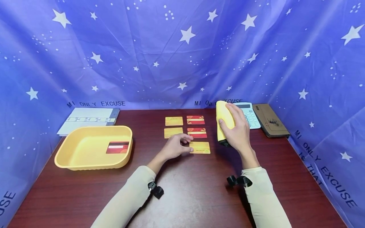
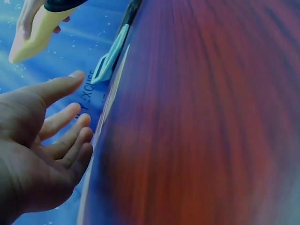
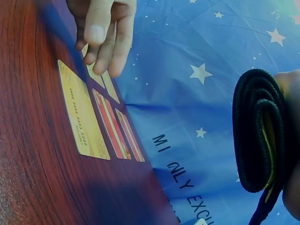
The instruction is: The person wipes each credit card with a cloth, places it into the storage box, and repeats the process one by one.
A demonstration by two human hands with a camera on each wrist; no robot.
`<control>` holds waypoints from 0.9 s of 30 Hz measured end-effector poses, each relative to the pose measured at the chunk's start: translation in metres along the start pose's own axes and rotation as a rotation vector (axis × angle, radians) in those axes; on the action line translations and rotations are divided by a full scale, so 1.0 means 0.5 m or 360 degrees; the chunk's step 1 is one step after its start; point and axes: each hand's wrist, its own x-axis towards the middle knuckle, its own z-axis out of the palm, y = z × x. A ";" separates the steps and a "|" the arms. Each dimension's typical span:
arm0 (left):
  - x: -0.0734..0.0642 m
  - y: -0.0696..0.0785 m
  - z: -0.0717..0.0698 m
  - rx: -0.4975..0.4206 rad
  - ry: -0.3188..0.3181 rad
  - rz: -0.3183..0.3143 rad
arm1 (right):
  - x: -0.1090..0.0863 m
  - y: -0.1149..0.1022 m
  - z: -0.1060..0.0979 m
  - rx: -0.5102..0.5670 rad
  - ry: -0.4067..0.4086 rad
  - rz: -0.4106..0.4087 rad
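Note:
My right hand [image 1: 238,129] grips a soft-looking yellow thing [image 1: 223,118] with a black end, held above the table. In the right wrist view, that black end [image 3: 253,131] shows rolled or folded layers; its exact kind is unclear. My left hand [image 1: 175,147] is over the cards, fingers loosely bent with nothing between them. Its thumb tip is at the left edge of the nearest gold card [image 1: 200,148]; contact cannot be told. Behind lie two red cards [image 1: 195,120] and two gold cards [image 1: 174,121]; the left hand partly covers one gold card.
On the left stands a yellow plastic basin [image 1: 94,164] with a red card [image 1: 117,147] inside. Behind it lies a grey-white notebook [image 1: 88,115]. A light blue calculator [image 1: 249,118] and a brown wallet-like case [image 1: 269,120] lie at the back right. A starry blue curtain [image 1: 159,47] surrounds the table.

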 end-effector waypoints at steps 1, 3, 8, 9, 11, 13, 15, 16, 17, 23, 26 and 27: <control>0.002 -0.002 0.004 0.0030 0.0011 -0.0003 | 0.000 -0.001 0.001 0.0001 -0.0001 0.0000; 0.004 -0.006 0.011 0.0121 0.0045 0.0003 | -0.001 -0.002 0.001 -0.0001 -0.0006 0.0002; 0.005 -0.025 0.018 0.0531 0.0129 0.0108 | -0.002 -0.002 0.002 -0.0004 -0.0018 0.0010; 0.005 -0.028 0.018 0.0632 0.0135 0.0135 | -0.002 -0.002 0.002 -0.0004 -0.0021 0.0011; 0.003 -0.035 0.016 0.0854 0.0141 0.0199 | -0.002 -0.001 0.002 -0.0003 -0.0028 0.0014; 0.004 -0.039 0.015 0.1028 0.0132 0.0269 | -0.003 -0.001 0.002 -0.0005 -0.0033 0.0016; 0.005 -0.042 0.014 0.1155 0.0118 0.0336 | -0.003 0.000 0.002 -0.0008 -0.0030 0.0019; 0.007 -0.044 0.014 0.1196 0.0114 0.0364 | -0.003 0.001 0.002 -0.0008 -0.0028 0.0018; 0.008 -0.047 0.014 0.1211 0.0112 0.0382 | -0.003 0.001 0.002 -0.0008 -0.0026 0.0018; 0.012 -0.066 0.018 0.1062 0.0148 0.0384 | -0.003 0.001 0.004 0.0004 -0.0038 0.0026; 0.013 -0.068 0.018 0.0956 0.0165 0.0366 | -0.004 0.000 0.007 0.0005 -0.0049 0.0033; 0.013 -0.067 0.018 0.0932 0.0166 0.0360 | -0.004 -0.001 0.008 0.0007 -0.0050 0.0032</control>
